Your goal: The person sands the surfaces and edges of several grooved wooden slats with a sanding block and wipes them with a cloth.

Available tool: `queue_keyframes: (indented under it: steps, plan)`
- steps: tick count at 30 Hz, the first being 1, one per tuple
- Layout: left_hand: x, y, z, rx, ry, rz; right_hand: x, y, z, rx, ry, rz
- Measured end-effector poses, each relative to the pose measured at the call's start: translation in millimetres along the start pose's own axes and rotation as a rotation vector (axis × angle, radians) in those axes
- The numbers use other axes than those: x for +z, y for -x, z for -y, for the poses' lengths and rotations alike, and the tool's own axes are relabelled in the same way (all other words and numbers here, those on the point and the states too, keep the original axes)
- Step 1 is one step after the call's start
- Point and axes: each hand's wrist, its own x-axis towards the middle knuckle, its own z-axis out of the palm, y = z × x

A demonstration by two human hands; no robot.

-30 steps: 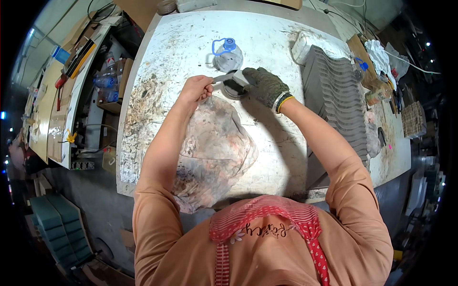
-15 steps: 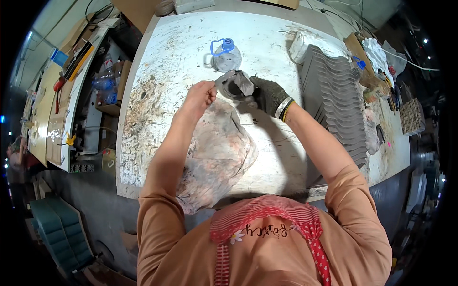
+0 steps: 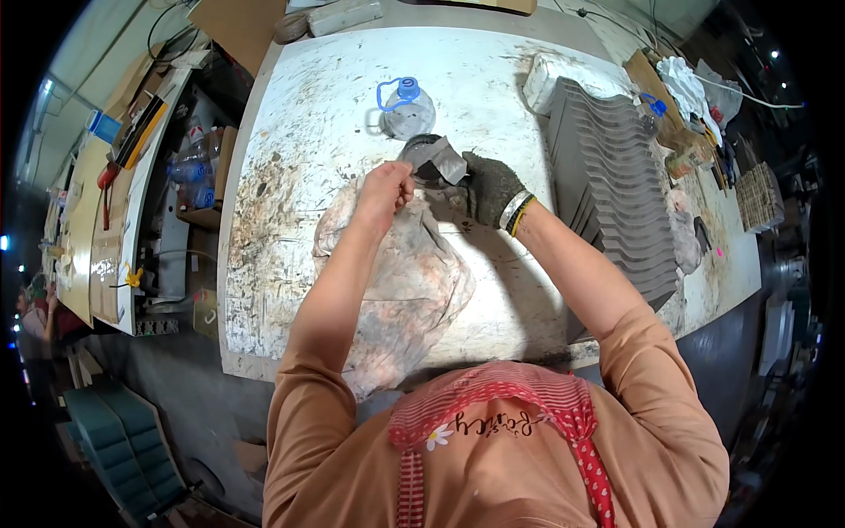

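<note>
Grey piece (image 3: pixel 450 164) between the hands, raised above the worktable (image 3: pixel 493 84) and left of the midpoint between its side edges, closer to the far edge than to the near one. Its pale, flat face slants from the upper left down toward the near right, which seems to be its long axis (the far-left end merges with something dark, so its full length is hard to read). Beneath and beyond it is a dark round dish (image 3: pixel 414 150), partly covered.

The right hand (image 3: pixel 495 187), in a dark knitted glove, is the nearer one: it meets the piece's right side, thumb along it and fingers curled under, and appears to be gripping it. The bare left hand (image 3: pixel 385 191) lies to the left and slightly nearer the wearer, fingertips drawn together and pointing at the dish; whether anything is pinched between them, I cannot tell.

A clear bottle (image 3: pixel 409 119) with a blue handle stands beyond the dish, toward the far edge. A stained cloth (image 3: pixel 418 282) spreads from below the left hand to the near edge. Toward the right edge stands a row of grey wavy slabs (image 3: pixel 612 198), with a white block (image 3: pixel 576 81) by its far end.
</note>
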Motion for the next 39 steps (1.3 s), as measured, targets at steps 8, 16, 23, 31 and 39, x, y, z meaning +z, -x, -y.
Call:
queue_keyframes:
  steps: [8,16,23,31,39]
  plan:
    - [0.6,-6.1,-6.7,0.041,-0.001,-0.049,-3.6,-2.4,3.9,0.008,0.058,0.007]
    - [-8.4,-5.4,-6.2,0.090,-0.029,-0.129,18.3,1.3,14.9,-0.527,1.081,-0.205]
    - [-15.1,1.3,-17.1,0.156,-0.031,-0.138,41.5,20.1,10.3,-0.745,2.083,-0.301]
    - [-14.7,5.8,-12.3,0.099,-0.009,-0.102,32.1,4.7,6.3,-0.835,2.051,-0.293]
    - [-14.4,10.5,-4.5,0.100,0.106,-0.147,3.4,1.3,13.1,-0.238,0.628,-0.165]
